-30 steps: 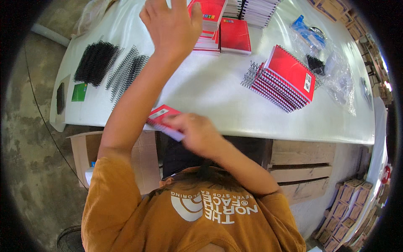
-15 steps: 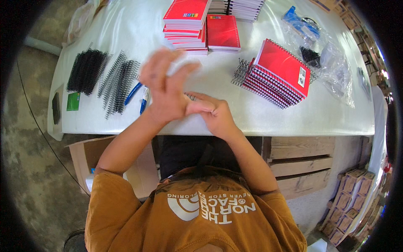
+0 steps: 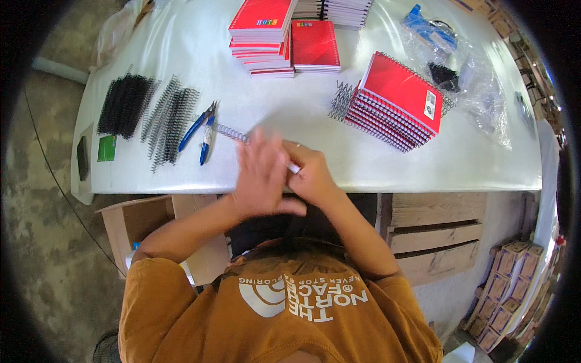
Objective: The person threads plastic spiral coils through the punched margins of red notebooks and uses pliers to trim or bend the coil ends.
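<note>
My hands meet at the front edge of the white table [image 3: 387, 169]. My left hand [image 3: 261, 176] lies flat and blurred over the end of a silvery spiral coil [image 3: 232, 133] that sticks out to its left. Touching it, my right hand [image 3: 311, 178] is curled around a small notebook, of which only a white sliver [image 3: 293, 169] shows between the two hands. The rest of the notebook is hidden beneath them.
Blue-handled pliers [image 3: 203, 130] and black coils [image 3: 172, 121] lie to the left, with more coils [image 3: 124, 103] beyond. Red notebook stacks [image 3: 263, 30] stand at the back, a bound stack [image 3: 396, 100] at the right, plastic bags [image 3: 469, 81] beyond. A cardboard box [image 3: 151, 221] sits under the table.
My left hand came back from reaching across the table and dropped onto the notebook beside my right hand. The red cover is no longer visible; the coil now shows.
</note>
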The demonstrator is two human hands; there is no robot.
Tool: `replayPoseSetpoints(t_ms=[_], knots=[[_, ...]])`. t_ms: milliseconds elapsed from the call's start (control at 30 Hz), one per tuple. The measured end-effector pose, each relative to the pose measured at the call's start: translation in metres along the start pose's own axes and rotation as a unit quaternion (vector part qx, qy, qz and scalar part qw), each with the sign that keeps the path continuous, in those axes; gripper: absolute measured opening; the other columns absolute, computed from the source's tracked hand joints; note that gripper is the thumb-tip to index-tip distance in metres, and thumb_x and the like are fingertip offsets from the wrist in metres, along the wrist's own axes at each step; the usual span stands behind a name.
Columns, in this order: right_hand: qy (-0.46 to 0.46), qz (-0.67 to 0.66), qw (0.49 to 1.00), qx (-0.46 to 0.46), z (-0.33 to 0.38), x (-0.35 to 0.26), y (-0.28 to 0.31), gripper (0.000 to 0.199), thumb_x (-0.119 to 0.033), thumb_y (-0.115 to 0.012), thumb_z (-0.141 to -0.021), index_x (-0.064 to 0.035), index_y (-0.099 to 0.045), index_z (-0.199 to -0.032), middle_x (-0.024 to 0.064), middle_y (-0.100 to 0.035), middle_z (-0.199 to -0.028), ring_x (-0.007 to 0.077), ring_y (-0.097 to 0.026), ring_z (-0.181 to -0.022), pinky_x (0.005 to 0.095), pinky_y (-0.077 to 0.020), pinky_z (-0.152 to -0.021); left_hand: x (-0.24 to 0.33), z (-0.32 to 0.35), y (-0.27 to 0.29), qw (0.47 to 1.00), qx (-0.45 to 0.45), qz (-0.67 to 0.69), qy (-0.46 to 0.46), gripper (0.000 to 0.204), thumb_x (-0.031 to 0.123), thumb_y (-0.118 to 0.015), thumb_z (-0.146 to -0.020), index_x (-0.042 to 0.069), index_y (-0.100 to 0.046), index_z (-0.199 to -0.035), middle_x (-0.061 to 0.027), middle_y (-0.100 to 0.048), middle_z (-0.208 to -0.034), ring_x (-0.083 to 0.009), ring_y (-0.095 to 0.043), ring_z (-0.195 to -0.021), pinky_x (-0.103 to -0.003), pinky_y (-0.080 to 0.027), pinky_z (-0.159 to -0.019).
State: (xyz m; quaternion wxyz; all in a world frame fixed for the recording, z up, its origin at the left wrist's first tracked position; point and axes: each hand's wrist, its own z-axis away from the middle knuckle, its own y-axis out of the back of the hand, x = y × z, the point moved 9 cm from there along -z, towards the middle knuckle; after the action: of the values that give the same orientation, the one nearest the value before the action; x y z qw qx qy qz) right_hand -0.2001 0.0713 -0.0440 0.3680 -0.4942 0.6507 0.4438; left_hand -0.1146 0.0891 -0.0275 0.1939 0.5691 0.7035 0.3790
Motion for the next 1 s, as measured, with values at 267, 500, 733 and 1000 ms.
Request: replayPoseSetpoints(t_ms=[267,500,733,1000], knots=[[0.017,-0.021,1.000,0.011,-0.004,-0.003,0.013,0.039,-0.005,-0.061,-0.075,-0.0073,-0.058,-0.114,0.0174,-0.062,-0.099,0.0347,-0.058,-0.091,0.0408,-0.0442,-0.082,-0.015,-0.066,0.031,0.976,-0.126,-0.166,0.062,0.062,0.052,-0.040,-0.088,0.007,-0.045,-0.130,-0.0218,-0.029,-0.140,-0.0410,-0.019,-0.131,-0.052,-0.007,-0.105],[0.009,-0.010,1.000,0.029,0.002,0.017,0.009,0.043,-0.002,-0.059,-0.074,-0.0092,-0.057,-0.117,0.0162,-0.062,-0.101,0.0350,-0.056,-0.095,0.0406,-0.0419,-0.088,-0.006,-0.019,-0.005,0.997,-0.020,-0.012,0.069,0.090,0.068,-0.038,-0.081,-0.003,-0.028,-0.135,-0.0265,-0.026,-0.140,-0.0456,-0.016,-0.132,-0.059,0.002,-0.103],[0.021,-0.005,1.000,-0.016,-0.004,0.006,0.013,0.035,-0.006,-0.063,-0.074,-0.0071,-0.059,-0.109,0.0152,-0.062,-0.103,0.0355,-0.056,-0.097,0.0417,-0.0416,-0.090,0.003,-0.050,0.018,0.976,-0.146,-0.162,0.013,0.049,0.035,-0.061,-0.078,0.006,-0.052,-0.117,-0.0128,-0.047,-0.127,-0.0310,-0.041,-0.121,-0.050,-0.020,-0.102],[-0.020,0.041,0.999,0.001,-0.005,0.012,0.013,0.028,-0.010,-0.065,-0.073,-0.0046,-0.062,-0.100,0.0136,-0.062,-0.105,0.0352,-0.055,-0.101,0.0421,-0.0396,-0.093,-0.007,-0.085,0.031,0.977,-0.210,-0.011,0.036,0.035,0.015,-0.068,-0.071,0.012,-0.059,-0.104,-0.0064,-0.058,-0.104,-0.0238,-0.053,-0.096,-0.041,-0.035,-0.086]])
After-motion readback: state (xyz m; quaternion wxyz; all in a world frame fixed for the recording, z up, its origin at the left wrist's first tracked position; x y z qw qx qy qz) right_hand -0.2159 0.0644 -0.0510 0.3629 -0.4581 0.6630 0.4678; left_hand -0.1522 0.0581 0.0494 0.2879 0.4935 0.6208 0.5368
